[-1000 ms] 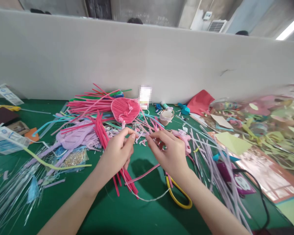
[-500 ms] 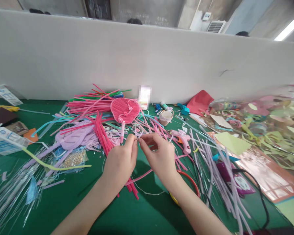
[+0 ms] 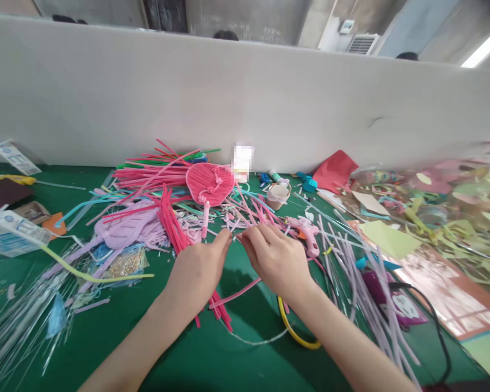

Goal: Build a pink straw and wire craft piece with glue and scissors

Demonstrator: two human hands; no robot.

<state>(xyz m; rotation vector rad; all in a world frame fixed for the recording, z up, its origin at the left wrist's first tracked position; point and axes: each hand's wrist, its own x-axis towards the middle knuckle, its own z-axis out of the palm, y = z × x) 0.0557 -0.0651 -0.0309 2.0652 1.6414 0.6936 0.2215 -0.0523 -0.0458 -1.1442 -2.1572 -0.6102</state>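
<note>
My left hand (image 3: 196,275) is closed, its thumb and forefinger pressed together over the green table. Close by on its right, my right hand (image 3: 275,258) pinches with its fingers bent downward. Whatever the two hands hold is too small or hidden to name. Just beyond them lies a pink-red round fan-like piece (image 3: 209,186) with small flowers on it and a pale pink handle (image 3: 205,219). Red-pink pipe cleaners (image 3: 172,226) run beneath my left hand. A thin whitish strand (image 3: 251,343) curves across the table below the hands.
A pink glue gun (image 3: 309,238) lies right of my right hand, near lilac pipe cleaners (image 3: 353,280). By my right forearm is a yellow ring (image 3: 304,341). A purple fan-like piece (image 3: 124,228) lies left; paper scraps (image 3: 436,212) crowd the right. A white partition (image 3: 147,92) stands behind.
My hands have moved slightly apart. The right one has shifted right and turned, its fingers now folded downward. More of the yellow ring shows, and the whitish strand has shifted.
</note>
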